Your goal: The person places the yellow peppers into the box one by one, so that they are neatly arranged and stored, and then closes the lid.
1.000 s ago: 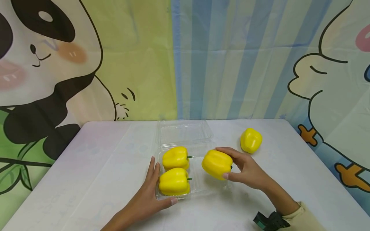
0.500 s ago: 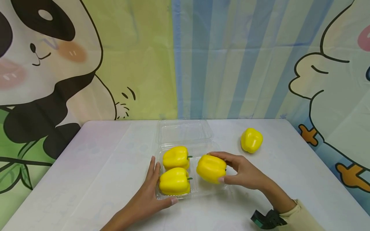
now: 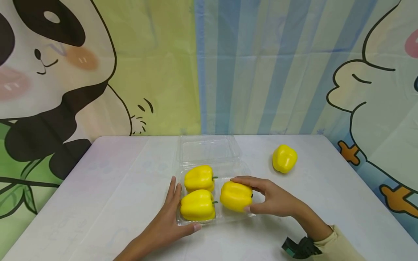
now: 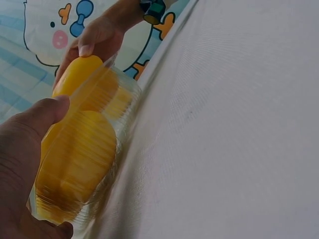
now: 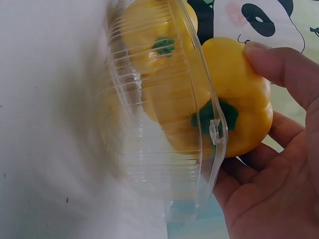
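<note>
A clear plastic clamshell container [image 3: 228, 217] lies on the table with its lid [image 3: 209, 150] folded back. Two yellow bell peppers, one farther back [image 3: 198, 178] and one nearer [image 3: 197, 205], sit side by side in its left half, green stems facing right. My left hand [image 3: 166, 221] rests at the container's front left corner, fingers straight along the side and thumb [image 4: 47, 114] at the rim. With thumb and fingers, my right hand [image 3: 274, 197] grips a third yellow bell pepper [image 3: 236, 196] low in the right half. In the right wrist view its green stem [image 5: 219, 117] faces the rim.
Another yellow bell pepper [image 3: 285, 158] stands on the white table [image 3: 107, 203], back right of the container. Behind the table's far edge hangs a cartoon-printed cloth [image 3: 241, 69]. A dark device [image 3: 302, 248] is strapped at the right wrist.
My right hand has brought its pepper leftward, toward me and down into the container's right half. The left hand stays in place at the corner.
</note>
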`<state>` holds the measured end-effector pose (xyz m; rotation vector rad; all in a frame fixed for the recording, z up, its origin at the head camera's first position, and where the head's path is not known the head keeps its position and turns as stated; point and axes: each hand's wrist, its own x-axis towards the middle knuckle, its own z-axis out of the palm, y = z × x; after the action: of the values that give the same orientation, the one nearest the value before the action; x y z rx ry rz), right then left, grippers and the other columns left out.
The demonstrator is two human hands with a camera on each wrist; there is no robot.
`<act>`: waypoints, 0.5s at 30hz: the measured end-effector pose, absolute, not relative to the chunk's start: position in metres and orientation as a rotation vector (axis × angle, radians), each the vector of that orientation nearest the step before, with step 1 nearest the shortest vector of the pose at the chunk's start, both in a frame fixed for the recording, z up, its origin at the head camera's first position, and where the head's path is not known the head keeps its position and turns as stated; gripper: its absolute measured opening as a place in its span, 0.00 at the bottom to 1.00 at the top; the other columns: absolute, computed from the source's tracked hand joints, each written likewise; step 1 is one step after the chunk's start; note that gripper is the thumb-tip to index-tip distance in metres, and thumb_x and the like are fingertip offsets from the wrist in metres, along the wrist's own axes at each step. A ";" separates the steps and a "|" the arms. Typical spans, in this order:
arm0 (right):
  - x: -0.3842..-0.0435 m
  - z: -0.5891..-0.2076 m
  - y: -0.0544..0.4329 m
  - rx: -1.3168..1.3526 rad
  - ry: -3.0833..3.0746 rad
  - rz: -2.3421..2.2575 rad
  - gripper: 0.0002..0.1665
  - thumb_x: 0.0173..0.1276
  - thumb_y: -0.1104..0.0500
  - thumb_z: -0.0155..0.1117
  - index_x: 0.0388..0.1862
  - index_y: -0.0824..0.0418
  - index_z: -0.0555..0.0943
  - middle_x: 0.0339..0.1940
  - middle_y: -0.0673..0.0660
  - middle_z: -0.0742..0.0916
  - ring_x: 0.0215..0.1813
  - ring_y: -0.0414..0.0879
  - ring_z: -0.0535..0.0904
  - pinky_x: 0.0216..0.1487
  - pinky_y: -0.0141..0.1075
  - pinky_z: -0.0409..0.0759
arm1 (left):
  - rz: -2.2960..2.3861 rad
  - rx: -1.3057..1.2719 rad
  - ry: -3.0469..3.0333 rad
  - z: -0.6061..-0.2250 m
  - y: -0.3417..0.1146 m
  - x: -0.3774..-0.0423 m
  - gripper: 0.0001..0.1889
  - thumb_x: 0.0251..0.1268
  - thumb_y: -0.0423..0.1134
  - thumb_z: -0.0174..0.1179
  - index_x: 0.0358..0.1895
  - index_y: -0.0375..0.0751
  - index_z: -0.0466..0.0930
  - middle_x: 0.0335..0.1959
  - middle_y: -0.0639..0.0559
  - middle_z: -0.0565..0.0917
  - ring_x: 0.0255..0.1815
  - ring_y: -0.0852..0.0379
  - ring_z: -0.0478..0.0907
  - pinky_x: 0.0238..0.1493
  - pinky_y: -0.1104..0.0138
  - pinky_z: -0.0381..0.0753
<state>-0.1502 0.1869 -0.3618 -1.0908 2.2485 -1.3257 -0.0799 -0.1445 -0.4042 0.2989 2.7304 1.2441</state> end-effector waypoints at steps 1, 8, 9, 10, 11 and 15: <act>-0.150 -0.362 0.187 -1.095 2.260 -1.311 0.39 0.64 0.57 0.69 0.73 0.46 0.67 0.69 0.45 0.73 0.69 0.47 0.67 0.65 0.44 0.69 | 1.242 0.300 2.732 -0.404 -0.145 -0.080 0.66 0.46 0.69 0.68 0.79 0.41 0.35 0.75 0.66 0.21 0.77 0.46 0.36 0.68 0.39 0.52; -0.148 -0.361 0.186 -1.134 2.326 -1.236 0.40 0.62 0.55 0.71 0.73 0.46 0.68 0.69 0.44 0.73 0.69 0.48 0.67 0.65 0.47 0.69 | 1.243 0.302 2.736 -0.404 -0.144 -0.079 0.67 0.45 0.69 0.68 0.78 0.40 0.35 0.75 0.66 0.21 0.77 0.46 0.36 0.68 0.40 0.52; -0.148 -0.361 0.185 -1.133 2.327 -1.231 0.40 0.62 0.55 0.71 0.72 0.46 0.68 0.69 0.44 0.73 0.70 0.48 0.67 0.65 0.47 0.69 | 1.243 0.303 2.738 -0.404 -0.144 -0.079 0.67 0.45 0.69 0.68 0.78 0.40 0.35 0.76 0.66 0.21 0.77 0.46 0.36 0.68 0.40 0.52; -0.148 -0.360 0.185 -1.134 2.328 -1.226 0.40 0.62 0.55 0.71 0.72 0.47 0.68 0.69 0.45 0.73 0.69 0.48 0.67 0.65 0.47 0.69 | 1.247 0.305 2.740 -0.404 -0.144 -0.079 0.67 0.45 0.69 0.68 0.78 0.40 0.36 0.76 0.66 0.21 0.77 0.46 0.36 0.68 0.40 0.52; -0.148 -0.360 0.185 -1.131 2.329 -1.221 0.40 0.62 0.55 0.71 0.72 0.47 0.68 0.69 0.45 0.73 0.69 0.48 0.67 0.65 0.47 0.69 | 1.248 0.307 2.742 -0.403 -0.144 -0.079 0.67 0.45 0.69 0.68 0.78 0.40 0.36 0.76 0.65 0.21 0.77 0.46 0.36 0.68 0.39 0.52; -0.147 -0.360 0.184 -1.129 2.336 -1.203 0.40 0.61 0.55 0.71 0.72 0.47 0.68 0.69 0.45 0.73 0.69 0.48 0.67 0.64 0.48 0.69 | 1.251 0.311 2.746 -0.404 -0.144 -0.079 0.67 0.45 0.69 0.68 0.78 0.40 0.36 0.76 0.65 0.21 0.77 0.45 0.36 0.68 0.39 0.52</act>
<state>-0.1472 0.1844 -0.3601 -1.1285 2.3359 -1.2030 -0.0795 -0.1437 -0.4040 0.3107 2.7463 1.2512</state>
